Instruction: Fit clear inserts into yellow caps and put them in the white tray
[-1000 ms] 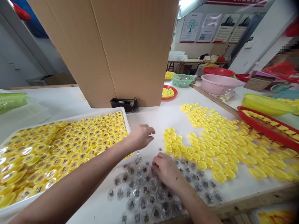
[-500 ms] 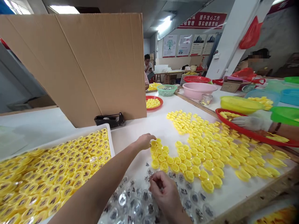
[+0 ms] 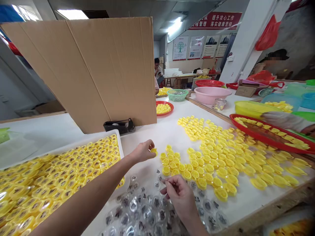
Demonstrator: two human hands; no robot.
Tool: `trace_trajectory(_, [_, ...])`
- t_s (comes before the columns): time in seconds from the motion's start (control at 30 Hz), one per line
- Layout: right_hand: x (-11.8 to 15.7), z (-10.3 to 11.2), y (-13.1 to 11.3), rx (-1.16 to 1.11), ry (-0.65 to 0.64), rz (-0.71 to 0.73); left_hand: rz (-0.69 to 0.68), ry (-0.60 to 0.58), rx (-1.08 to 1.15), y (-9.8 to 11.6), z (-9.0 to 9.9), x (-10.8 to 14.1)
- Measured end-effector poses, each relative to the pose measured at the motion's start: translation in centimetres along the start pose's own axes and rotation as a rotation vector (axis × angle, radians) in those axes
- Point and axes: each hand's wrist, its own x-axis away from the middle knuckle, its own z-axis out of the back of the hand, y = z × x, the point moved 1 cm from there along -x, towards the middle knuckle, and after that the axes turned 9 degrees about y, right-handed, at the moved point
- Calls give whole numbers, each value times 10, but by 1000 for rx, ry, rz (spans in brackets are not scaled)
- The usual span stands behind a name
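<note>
My left hand [image 3: 144,150] pinches a small yellow cup [image 3: 154,151] over the white table, just left of a cluster of yellow cups [image 3: 171,160]. Below and to the right, my right hand [image 3: 177,190] is closed, thumb and fingers together, above the clear round pieces with dark marks [image 3: 147,213]; a small dark, clear thing shows at its fingertips, too small to name. At the left, a white tray [image 3: 119,144] holds rows of yellow cups with dark-marked centres.
A cardboard sheet [image 3: 110,65] stands behind a black tape dispenser [image 3: 119,126]. Many yellow cups [image 3: 216,154] spread rightward toward a red tray [image 3: 268,139], where another person's gloved hand [image 3: 286,120] reaches in. A pink basin [image 3: 213,94] sits farther back.
My left hand has moved left, away from the cluster, with a yellow cup now in its fingers. My right hand has shifted slightly right. The gloved hand has moved toward the red tray's back edge.
</note>
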Motion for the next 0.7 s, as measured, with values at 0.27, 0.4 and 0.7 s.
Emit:
trace_trajectory(0.27, [8, 9, -22, 36, 49, 63, 213, -109, 633, 26, -7, 114])
trace_trajectory(0.4, [22, 11, -34, 229, 13, 277, 360, -123, 978, 29, -29, 143])
trace_trajectory(0.7, [36, 8, -58, 412, -213, 588, 551, -162, 1461, 26, -35, 173])
